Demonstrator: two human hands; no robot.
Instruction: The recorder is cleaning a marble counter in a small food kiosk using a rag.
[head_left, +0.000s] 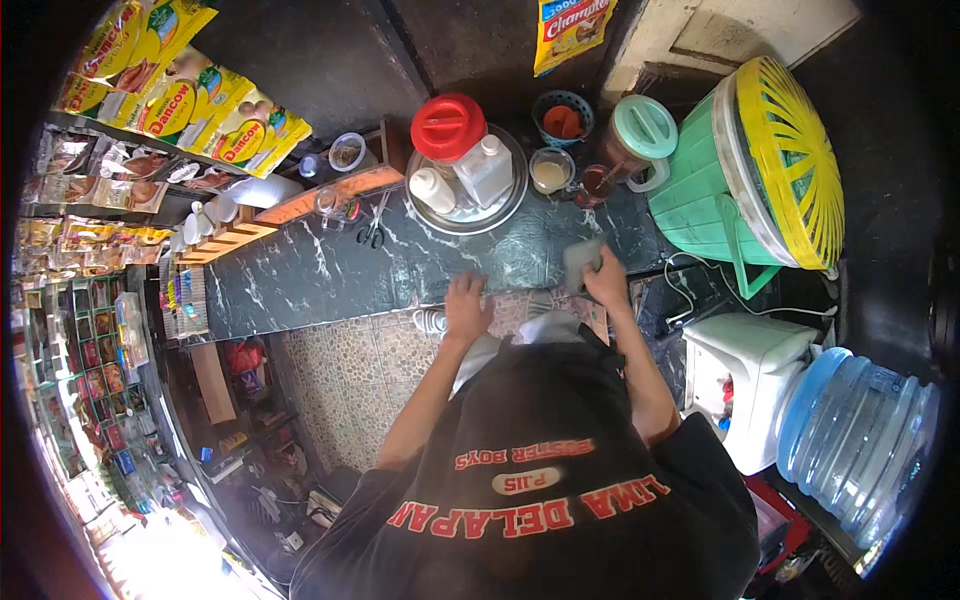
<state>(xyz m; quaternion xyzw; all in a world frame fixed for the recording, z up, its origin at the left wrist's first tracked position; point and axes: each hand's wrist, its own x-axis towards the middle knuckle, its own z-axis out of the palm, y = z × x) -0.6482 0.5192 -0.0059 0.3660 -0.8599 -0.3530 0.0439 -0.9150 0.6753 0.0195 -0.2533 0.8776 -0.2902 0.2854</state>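
My left hand (468, 307) rests on the front edge of the black marble-patterned counter (337, 255), fingers spread and holding nothing. In my right hand (606, 280) is a flat grey-green pad (581, 262), over the counter's edge; blur hides whether it is cloth or sponge. Behind my hands, a round metal tray (468, 223) carries a red-lidded container (448, 126), a white squeeze bottle (433, 190) and a translucent square bottle (484, 174). To their right stand a cup of beige liquid (550, 174), a glass of dark red-brown content (594, 186) and a teal-lidded pitcher (643, 129).
A green bucket (694, 172) with a yellow basket (787, 165) stands at right, near a white cable (679, 285). Beyond are a water dispenser (750, 375) and blue bottle (855, 442). Scissors (373, 232) and a glass mug (330, 206) lie left. Sachets (187, 105) hang upper left.
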